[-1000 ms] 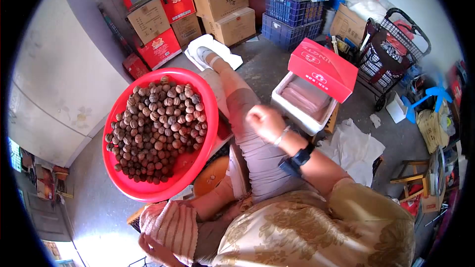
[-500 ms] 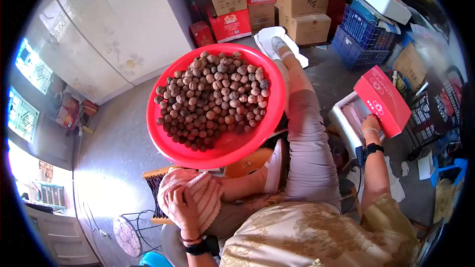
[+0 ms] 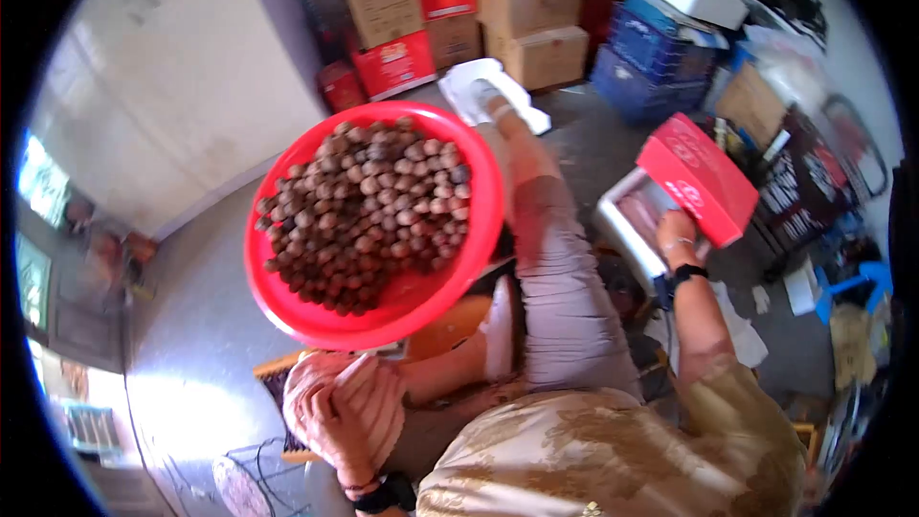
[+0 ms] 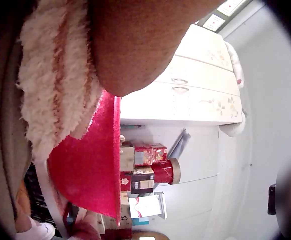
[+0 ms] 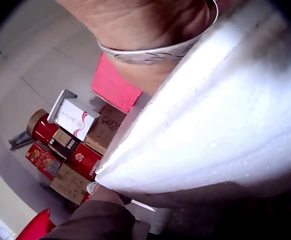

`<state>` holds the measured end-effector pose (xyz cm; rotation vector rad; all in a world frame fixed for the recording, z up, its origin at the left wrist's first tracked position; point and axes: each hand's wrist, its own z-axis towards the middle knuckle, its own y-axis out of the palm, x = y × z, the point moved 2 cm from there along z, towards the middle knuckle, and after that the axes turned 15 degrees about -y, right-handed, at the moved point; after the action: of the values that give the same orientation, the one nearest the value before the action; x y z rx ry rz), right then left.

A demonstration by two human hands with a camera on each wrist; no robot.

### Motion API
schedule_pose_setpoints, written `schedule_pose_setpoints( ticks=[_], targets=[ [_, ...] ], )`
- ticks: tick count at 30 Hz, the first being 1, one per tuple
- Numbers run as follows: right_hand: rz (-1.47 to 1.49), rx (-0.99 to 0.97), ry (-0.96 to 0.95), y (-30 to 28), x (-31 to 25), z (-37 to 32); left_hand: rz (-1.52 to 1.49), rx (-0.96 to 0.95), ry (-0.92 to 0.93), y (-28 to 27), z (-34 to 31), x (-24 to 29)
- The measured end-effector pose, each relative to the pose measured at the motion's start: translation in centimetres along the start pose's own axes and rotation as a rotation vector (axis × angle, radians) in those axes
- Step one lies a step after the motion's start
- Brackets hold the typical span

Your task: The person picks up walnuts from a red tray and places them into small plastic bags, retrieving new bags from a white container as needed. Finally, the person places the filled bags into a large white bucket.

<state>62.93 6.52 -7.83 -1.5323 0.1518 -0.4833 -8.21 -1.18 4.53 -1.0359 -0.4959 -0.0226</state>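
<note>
My left hand (image 3: 342, 423) rests on a pink striped towel (image 3: 386, 397) draped over my knee, its fingers lying along the cloth. On the right, my right hand (image 3: 676, 230) reaches into a white foam box (image 3: 620, 241), with its fingertips hidden inside. Flat pinkish packs (image 3: 632, 209) show in that box, and a red cardboard box (image 3: 704, 177) lies tilted across its top. In the right wrist view the foam wall (image 5: 210, 125) stands close against the wrist. A wide red basin (image 3: 493, 191) full of walnuts (image 3: 383, 201) sits in front of me.
My outstretched leg (image 3: 565, 278) lies between the basin and the foam box. Stacked cartons (image 3: 536, 57) and blue crates (image 3: 641, 81) stand at the back. To the right are a cart (image 3: 814, 177) and a blue plastic object (image 3: 857, 287). A white cupboard (image 3: 182, 67) stands left.
My right hand has moved from above my thigh into the foam box. The left hand has come to lie on the towel. The head view has swung left, then slightly back right.
</note>
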Motion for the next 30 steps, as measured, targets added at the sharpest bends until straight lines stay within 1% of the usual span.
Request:
schedule_pose_setpoints(
  ticks=[1,2,3,4,5,6,8,10,12,14,15,16,18,20,21,22,24,25,26,28,30],
  targets=[
    [0.001,-0.034,-0.036,-1.2,-0.4,-0.3,-0.006,-0.007,-0.017,-0.2,0.0,0.3],
    [-0.012,0.081,0.029,1.4,0.7,0.3,-0.008,-0.011,-0.036,-0.1,-0.1,0.4],
    [0.03,0.058,-0.035,-1.1,-0.4,-0.6,0.007,-0.01,-0.041,0.4,-0.2,-0.3],
    [0.12,0.106,-0.002,-1.7,-0.6,-0.8,0.019,0.008,-0.02,0.6,-0.2,-0.4],
    [0.126,0.165,-0.045,-1.8,-0.6,-1.0,0.004,-0.007,-0.024,0.8,-0.2,-0.7],
    [0.172,0.23,-0.005,-1.1,-0.3,-1.0,-0.008,-0.019,-0.03,1.0,-0.2,-1.0],
    [0.24,0.383,-0.045,-2.5,-0.9,-2.4,-0.037,-0.016,0.005,1.0,-0.3,-1.0],
    [0.276,0.383,-0.027,-4.3,-1.3,-3.2,0.006,-0.009,-0.017,1.1,-0.2,-0.9],
    [0.317,0.382,-0.012,-5.0,-2.0,-3.8,-0.001,0.009,0.01,1.1,-0.3,-0.9],
    [0.439,0.496,-0.029,-5.2,-2.4,-4.3,0.006,-0.036,-0.015,0.9,-0.4,-0.6],
    [0.439,0.533,-0.034,-5.4,-2.8,-4.6,0.004,-0.039,-0.011,1.0,-0.4,-0.7],
    [0.438,0.533,-0.028,-5.7,-3.7,-4.9,0.0,-0.028,-0.005,1.0,-0.4,-0.7],
    [0.576,0.582,-0.077,-6.9,-5.9,-5.9,-0.011,-0.018,0.013,1.1,-0.4,-0.8],
    [0.689,0.526,-0.145,-10.7,-9.7,-7.8,-0.031,-0.02,-0.024,1.0,-0.5,-0.8],
    [0.799,0.472,-0.226,-11.1,-11.7,-8.4,-0.068,-0.016,0.018,0.3,-0.6,0.8],
    [0.908,0.416,-0.31,-11.5,-13.8,-8.9,-0.072,-0.018,0.027,0.9,-1.0,1.6],
    [1.116,0.078,-0.346,-15.0,-18.2,-11.1,-0.501,-0.105,-0.144,3.6,-2.0,2.1],
    [1.162,-0.022,-0.441,-14.9,-20.4,-11.8,-0.713,-0.149,-0.233,4.6,-2.3,2.2],
    [1.206,-0.124,-0.54,-14.6,-22.4,-12.4,-0.711,-0.151,-0.23,5.2,-2.2,2.4],
    [1.205,-0.111,-0.839,-13.9,-26.5,-13.6,-0.876,-0.725,-0.216,6.1,-2.1,3.8],
    [1.237,-0.204,-0.963,-13.1,-30.0,-14.8,-0.722,-0.917,-0.227,6.0,-2.7,7.4]
  ],
)
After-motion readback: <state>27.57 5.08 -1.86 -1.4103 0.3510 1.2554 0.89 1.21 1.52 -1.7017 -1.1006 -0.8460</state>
